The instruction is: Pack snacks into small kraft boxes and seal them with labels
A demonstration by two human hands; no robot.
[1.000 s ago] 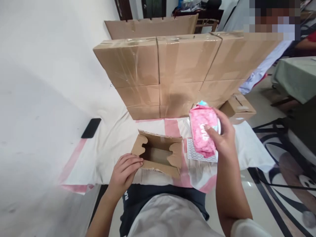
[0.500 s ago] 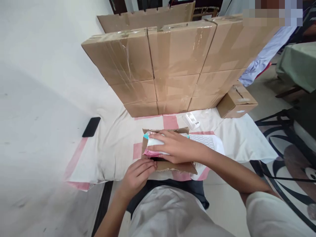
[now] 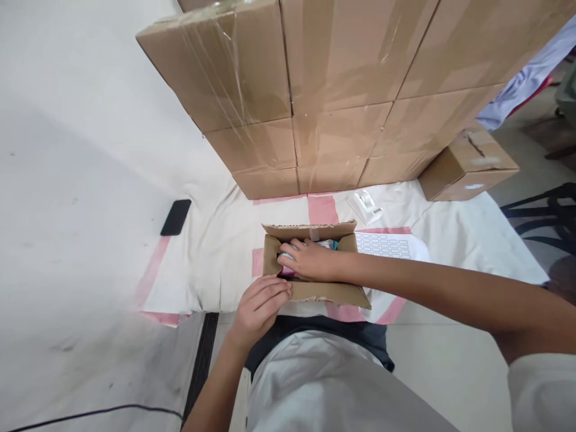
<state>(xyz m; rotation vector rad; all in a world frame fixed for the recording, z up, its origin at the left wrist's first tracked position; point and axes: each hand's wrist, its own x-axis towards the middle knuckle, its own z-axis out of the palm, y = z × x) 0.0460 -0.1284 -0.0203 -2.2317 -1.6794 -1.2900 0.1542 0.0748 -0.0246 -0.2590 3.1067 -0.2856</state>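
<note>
A small open cardboard box (image 3: 335, 292) sits on a white and pink cloth (image 3: 216, 258) in front of me. My right hand (image 3: 310, 260) is down inside the box, fingers pressed flat on a pink and teal packet (image 3: 285, 265) that is mostly hidden under the hand. My left hand (image 3: 261, 303) rests on the box's near left corner, fingers curled over the edge.
A wall of taped cardboard boxes (image 3: 333, 90) stands just behind. A smaller box (image 3: 468, 171) lies at the right. A white label device (image 3: 365, 205) and a sheet of labels (image 3: 384, 245) lie beside the open box. A black phone (image 3: 176, 216) lies at the left.
My right hand carried the pink packet from the air at the right into the open box and pushed it down. The left hand stayed on the box's corner. The view tilted downward.
</note>
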